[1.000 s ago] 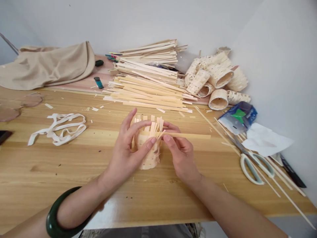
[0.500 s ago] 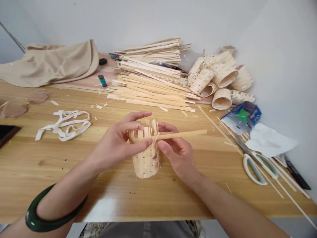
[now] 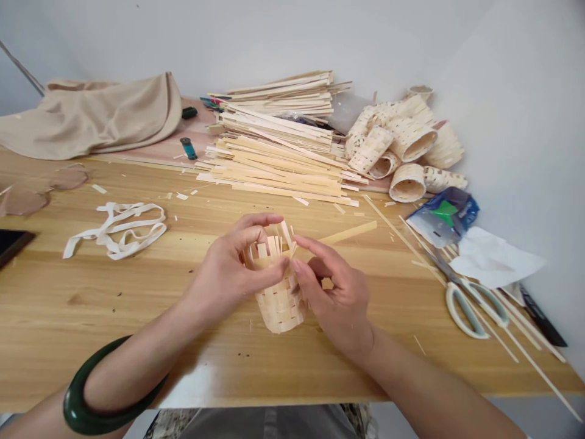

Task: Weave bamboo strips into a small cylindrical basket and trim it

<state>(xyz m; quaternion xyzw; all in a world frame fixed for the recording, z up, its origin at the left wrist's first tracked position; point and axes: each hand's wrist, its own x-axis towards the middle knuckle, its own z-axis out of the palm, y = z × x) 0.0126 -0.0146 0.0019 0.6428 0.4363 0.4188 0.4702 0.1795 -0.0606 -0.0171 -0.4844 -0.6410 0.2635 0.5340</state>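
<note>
A small woven basket of pale wood strips stands tilted on the table between my hands, its upright strip ends sticking up around the top. My left hand grips the basket's upper left side, thumb across the front near the rim and fingers behind. At the right of the rim, my right hand pinches a strip end between thumb and forefinger. A loose yellowish strip runs out to the right from behind my right fingers. Where it meets the basket is hidden.
Stacks of flat wood strips lie at the back, beside a heap of finished woven baskets. Scissors, a white paper and a blue packet lie at the right. White ribbon and a phone are at the left.
The basket has tilted and shifted slightly right with both hands. My right fingers have moved from the long strip's front to the rim, and that strip now passes behind them.
</note>
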